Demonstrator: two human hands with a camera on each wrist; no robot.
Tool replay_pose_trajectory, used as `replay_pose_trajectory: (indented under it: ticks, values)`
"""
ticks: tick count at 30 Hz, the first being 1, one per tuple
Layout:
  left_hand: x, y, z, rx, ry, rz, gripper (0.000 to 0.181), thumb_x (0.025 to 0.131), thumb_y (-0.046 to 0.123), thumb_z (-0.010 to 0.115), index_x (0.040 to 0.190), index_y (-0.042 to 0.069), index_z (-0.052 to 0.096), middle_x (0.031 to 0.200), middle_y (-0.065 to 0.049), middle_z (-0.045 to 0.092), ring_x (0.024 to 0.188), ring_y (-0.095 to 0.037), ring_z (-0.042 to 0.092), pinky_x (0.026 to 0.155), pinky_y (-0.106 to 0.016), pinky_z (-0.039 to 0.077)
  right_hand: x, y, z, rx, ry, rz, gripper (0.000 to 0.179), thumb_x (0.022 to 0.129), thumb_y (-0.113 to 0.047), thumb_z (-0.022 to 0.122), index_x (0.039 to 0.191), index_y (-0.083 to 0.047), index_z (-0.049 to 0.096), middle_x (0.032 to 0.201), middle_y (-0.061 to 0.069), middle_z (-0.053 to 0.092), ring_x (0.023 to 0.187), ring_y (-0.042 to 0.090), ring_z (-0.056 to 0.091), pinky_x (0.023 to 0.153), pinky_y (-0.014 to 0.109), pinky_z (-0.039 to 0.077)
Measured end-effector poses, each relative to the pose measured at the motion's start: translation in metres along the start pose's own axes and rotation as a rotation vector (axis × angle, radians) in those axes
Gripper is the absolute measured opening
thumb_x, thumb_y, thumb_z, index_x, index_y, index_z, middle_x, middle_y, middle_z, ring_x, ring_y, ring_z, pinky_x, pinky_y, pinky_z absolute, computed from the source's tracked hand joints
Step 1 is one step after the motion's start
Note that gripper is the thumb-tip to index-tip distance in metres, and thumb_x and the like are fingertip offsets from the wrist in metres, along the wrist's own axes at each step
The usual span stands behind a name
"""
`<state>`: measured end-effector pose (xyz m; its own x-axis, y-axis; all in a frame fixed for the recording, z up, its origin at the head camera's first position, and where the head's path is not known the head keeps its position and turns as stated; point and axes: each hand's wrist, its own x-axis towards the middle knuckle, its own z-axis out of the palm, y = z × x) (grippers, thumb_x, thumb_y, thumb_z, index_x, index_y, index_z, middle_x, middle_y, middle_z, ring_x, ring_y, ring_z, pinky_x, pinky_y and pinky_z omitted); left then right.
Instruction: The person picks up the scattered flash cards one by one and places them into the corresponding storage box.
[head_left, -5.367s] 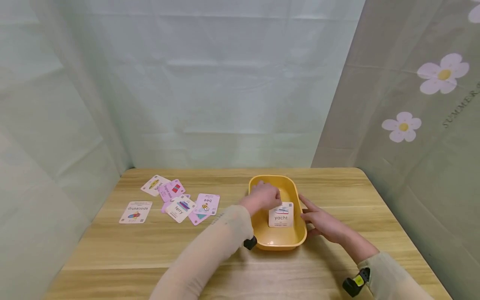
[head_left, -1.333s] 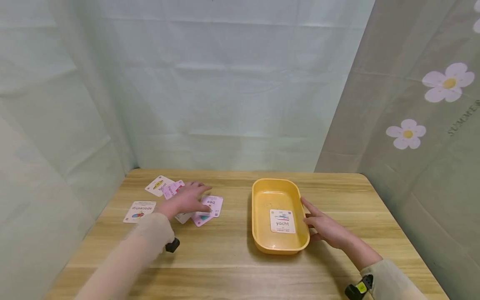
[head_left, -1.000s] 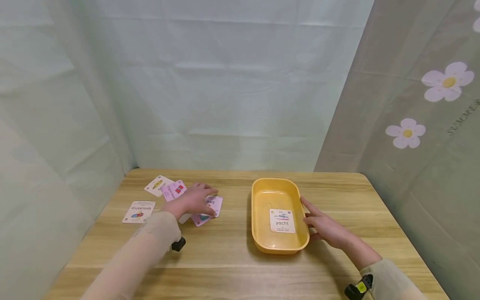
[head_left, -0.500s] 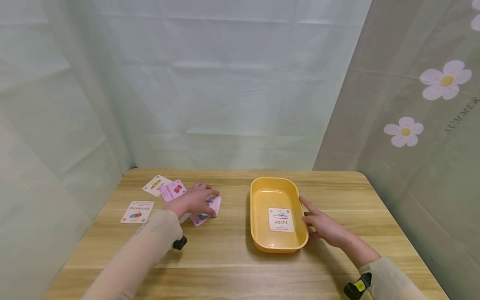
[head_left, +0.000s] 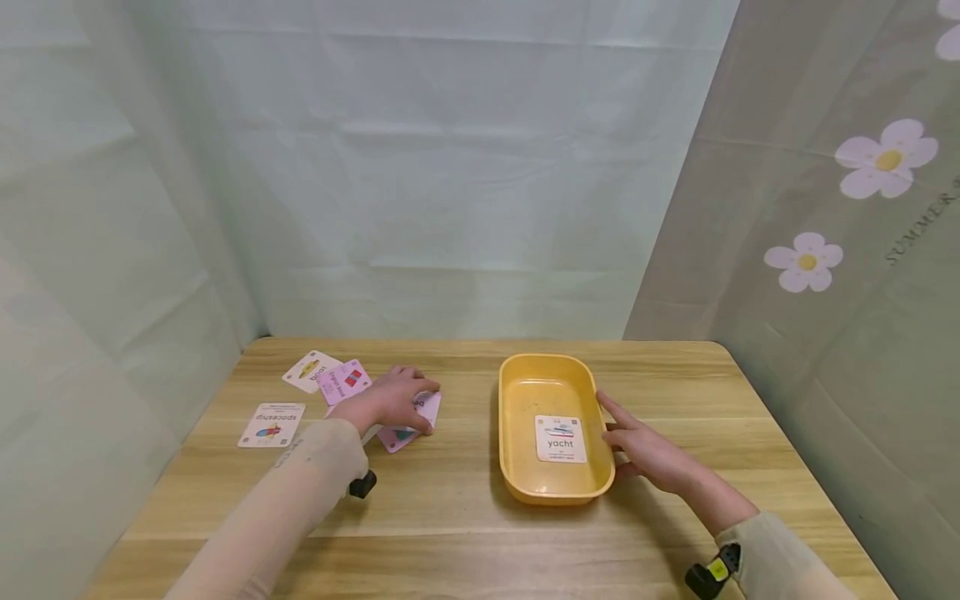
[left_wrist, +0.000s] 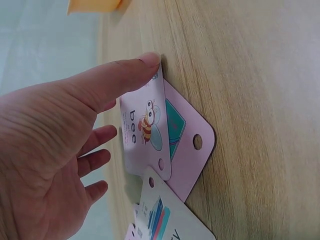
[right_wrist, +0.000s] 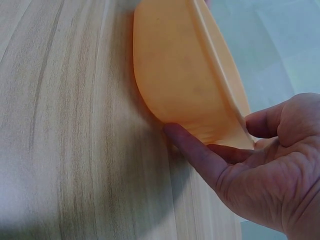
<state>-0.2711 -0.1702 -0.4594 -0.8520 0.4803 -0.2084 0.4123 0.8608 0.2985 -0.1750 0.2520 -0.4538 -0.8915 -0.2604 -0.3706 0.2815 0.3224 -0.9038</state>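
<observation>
In the left wrist view, my left hand [left_wrist: 55,130] pinches the pink "bee" card [left_wrist: 142,115], with the thumb on one edge and the forefinger partly hidden behind it. Under that card lies another pink card [left_wrist: 192,160] with a green picture. A white card [left_wrist: 167,215] with a ship overlaps them. From the head, my left hand [head_left: 392,400] covers most of this pile. Fingers of my right hand [head_left: 660,458] touch the right outer side of the yellow tray [head_left: 517,450]. Inside the tray a "yacht" card [head_left: 560,442] lies flat.
Left of the pile, the "English book" card [head_left: 343,383] overlaps the "boat" card [head_left: 309,371]. The "spaceship" card [head_left: 272,425] lies apart, nearer the left edge. Fabric curtains [head_left: 465,183] stand behind and beside the wooden table [head_left: 450,533].
The left hand has come from inside the tray, where the yacht card stays, leftward to the pile. It has settled on the bee card. The right hand keeps its place at the tray.
</observation>
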Motion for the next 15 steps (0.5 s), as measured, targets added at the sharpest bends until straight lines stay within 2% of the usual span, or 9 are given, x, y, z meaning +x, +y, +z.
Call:
replay_pose_trajectory:
  ticks: [15]
  values:
    - [0.0025,-0.0017,0.0027,-0.004,-0.004,-0.013,0.076,0.080,0.044,0.087,0.146,0.020,0.058,0.144,-0.014,0.048,0.128,-0.035,0.041,0.101,-0.054,0.041,-0.0006,-0.0010,0.0009,0.001,0.004,0.006,0.072,0.105,-0.013,0.045,0.166,-0.027,0.010,0.163,0.033,0.015,0.139,0.049,0.041,0.089,0.053,0.056]
